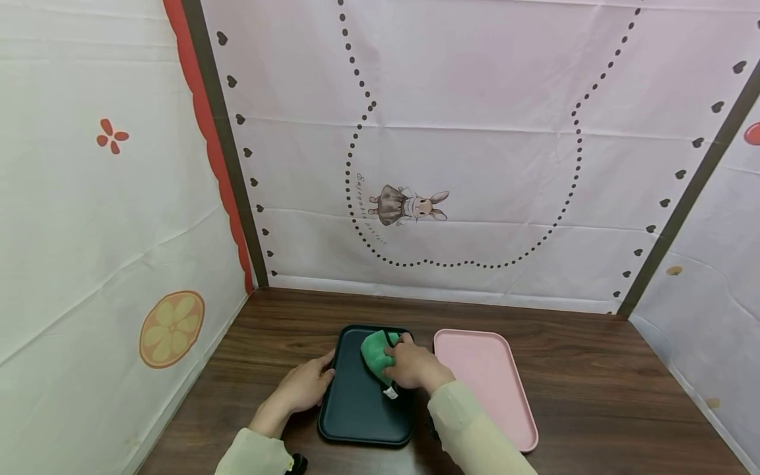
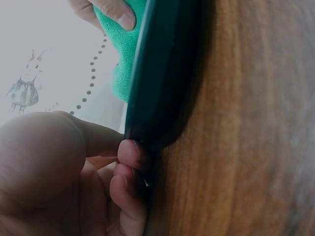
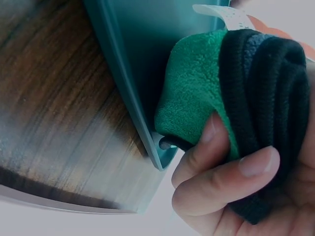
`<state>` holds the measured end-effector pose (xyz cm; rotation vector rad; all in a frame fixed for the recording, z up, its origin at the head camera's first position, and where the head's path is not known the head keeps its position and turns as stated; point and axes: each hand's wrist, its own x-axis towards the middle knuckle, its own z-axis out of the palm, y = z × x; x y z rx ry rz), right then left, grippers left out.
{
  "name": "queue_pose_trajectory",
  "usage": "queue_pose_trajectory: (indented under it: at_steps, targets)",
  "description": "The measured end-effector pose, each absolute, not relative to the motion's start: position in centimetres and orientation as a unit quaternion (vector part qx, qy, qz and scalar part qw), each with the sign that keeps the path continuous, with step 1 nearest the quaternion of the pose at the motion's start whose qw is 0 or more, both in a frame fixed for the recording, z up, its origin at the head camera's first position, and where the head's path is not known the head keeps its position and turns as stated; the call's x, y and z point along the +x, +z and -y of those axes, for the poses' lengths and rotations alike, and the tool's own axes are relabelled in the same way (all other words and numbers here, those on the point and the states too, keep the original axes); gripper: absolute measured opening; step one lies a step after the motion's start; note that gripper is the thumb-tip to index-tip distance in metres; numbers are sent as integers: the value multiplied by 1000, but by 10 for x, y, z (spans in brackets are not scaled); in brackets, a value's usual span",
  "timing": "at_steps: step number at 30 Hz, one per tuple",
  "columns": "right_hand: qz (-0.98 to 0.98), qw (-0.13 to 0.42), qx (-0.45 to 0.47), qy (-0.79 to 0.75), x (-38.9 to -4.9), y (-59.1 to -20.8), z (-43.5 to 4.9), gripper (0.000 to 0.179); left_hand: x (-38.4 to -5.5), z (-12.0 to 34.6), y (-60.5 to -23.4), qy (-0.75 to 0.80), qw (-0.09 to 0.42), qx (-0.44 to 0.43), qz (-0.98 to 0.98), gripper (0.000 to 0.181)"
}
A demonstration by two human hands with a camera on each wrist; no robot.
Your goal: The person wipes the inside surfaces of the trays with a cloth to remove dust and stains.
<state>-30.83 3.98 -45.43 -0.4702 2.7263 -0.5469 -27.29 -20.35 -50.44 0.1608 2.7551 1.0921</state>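
A folded green cloth (image 1: 375, 353) with black edging, a hanging loop and a white label lies over the upper part of a dark green tray (image 1: 362, 412). My right hand (image 1: 412, 364) grips the bundle by its right side. Up close in the right wrist view, fingers and thumb curl round the layered black edge of the cloth (image 3: 192, 81). At the tray's left rim, my left hand (image 1: 305, 384) holds the edge. The left wrist view shows the curled fingers (image 2: 130, 191) against the outside of the tray wall (image 2: 162, 73).
A pink tray (image 1: 481, 369) lies just right of the dark one, partly behind my right forearm. Both rest on a brown wooden table (image 1: 582, 396). Printed white cloth (image 1: 469, 165) hangs along the back and both sides.
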Motion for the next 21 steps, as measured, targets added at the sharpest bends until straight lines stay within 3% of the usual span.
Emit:
queue_pose_trajectory:
  at_steps: [21]
  targets:
    - [-954,162,-162,-191,-317,-450,-38,56,-277,204,-508,351,88,50,-931,53]
